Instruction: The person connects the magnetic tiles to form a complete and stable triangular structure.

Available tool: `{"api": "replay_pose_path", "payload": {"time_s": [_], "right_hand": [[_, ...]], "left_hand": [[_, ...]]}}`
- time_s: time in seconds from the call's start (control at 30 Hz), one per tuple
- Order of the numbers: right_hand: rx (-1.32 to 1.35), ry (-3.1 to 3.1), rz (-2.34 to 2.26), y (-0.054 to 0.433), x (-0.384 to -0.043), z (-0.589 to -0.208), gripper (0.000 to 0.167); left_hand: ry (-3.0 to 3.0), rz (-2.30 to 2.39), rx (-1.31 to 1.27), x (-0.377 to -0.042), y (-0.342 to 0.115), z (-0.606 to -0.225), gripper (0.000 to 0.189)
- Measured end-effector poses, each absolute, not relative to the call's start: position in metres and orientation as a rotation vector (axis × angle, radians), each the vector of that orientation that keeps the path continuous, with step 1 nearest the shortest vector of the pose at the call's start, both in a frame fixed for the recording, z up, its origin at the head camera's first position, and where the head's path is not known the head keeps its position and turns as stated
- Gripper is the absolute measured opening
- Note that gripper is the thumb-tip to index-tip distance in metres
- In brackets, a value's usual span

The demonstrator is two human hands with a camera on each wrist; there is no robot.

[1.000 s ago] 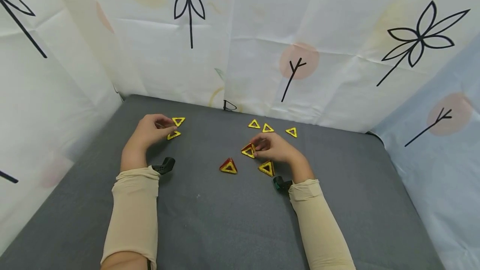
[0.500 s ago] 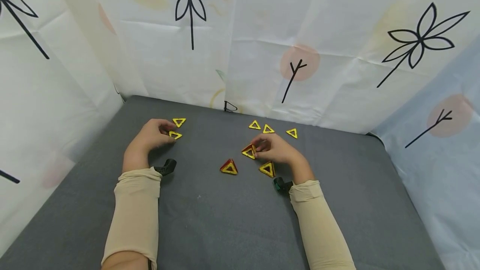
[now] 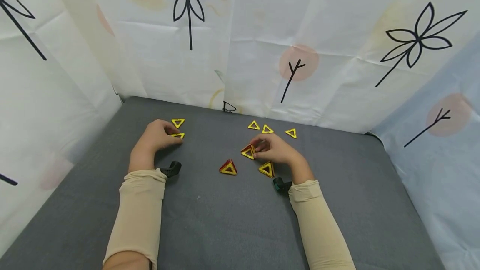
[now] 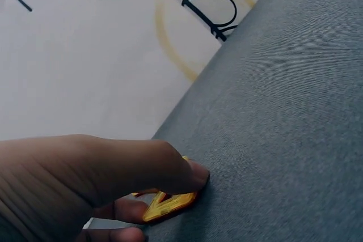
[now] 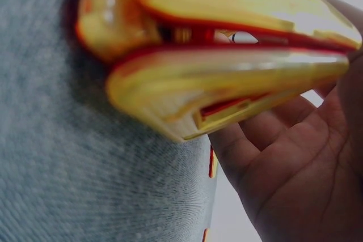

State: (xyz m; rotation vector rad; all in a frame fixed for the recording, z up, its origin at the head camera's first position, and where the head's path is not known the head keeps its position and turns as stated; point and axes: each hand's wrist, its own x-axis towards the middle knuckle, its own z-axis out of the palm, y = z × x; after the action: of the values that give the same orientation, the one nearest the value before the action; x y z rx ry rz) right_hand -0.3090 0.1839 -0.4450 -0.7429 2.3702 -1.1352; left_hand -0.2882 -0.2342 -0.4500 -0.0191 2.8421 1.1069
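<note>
My left hand (image 3: 156, 136) pinches a yellow triangular magnetic tile (image 3: 180, 135) between thumb and fingers. In the left wrist view the tile (image 4: 176, 203) shows tilted under the thumb, close over the grey cloth. Just behind it lies another yellow triangular tile (image 3: 178, 123). My right hand (image 3: 275, 149) grips a small pyramid of triangular magnetic tiles (image 3: 247, 152) by its right side. Seen close in the right wrist view, the pyramid (image 5: 164, 89) has yellow faces with red edges. Two similar pyramids stand nearby, one to the left (image 3: 228, 168) and one below the hand (image 3: 266, 169).
Toward the back right lie three loose yellow triangles: a left one (image 3: 253, 125), a middle one (image 3: 267, 129) and a right one (image 3: 291, 133). The grey cloth-covered table (image 3: 217, 220) ends at a patterned white curtain (image 3: 255, 74).
My left hand has moved right and slightly nearer, bringing the pinched tile a little to the right. The right hand and its pyramid stay in place.
</note>
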Motion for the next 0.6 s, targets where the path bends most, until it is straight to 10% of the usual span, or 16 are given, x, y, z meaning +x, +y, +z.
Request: {"api": "replay_pose_path", "payload": {"time_s": [0.6], "right_hand": [[-0.743, 2.377, -1.124, 0.184, -0.308, -0.444, 0.035]], "left_hand": [[2.807, 1.236, 0.303, -0.299, -0.178, -0.451, 0.025]]}}
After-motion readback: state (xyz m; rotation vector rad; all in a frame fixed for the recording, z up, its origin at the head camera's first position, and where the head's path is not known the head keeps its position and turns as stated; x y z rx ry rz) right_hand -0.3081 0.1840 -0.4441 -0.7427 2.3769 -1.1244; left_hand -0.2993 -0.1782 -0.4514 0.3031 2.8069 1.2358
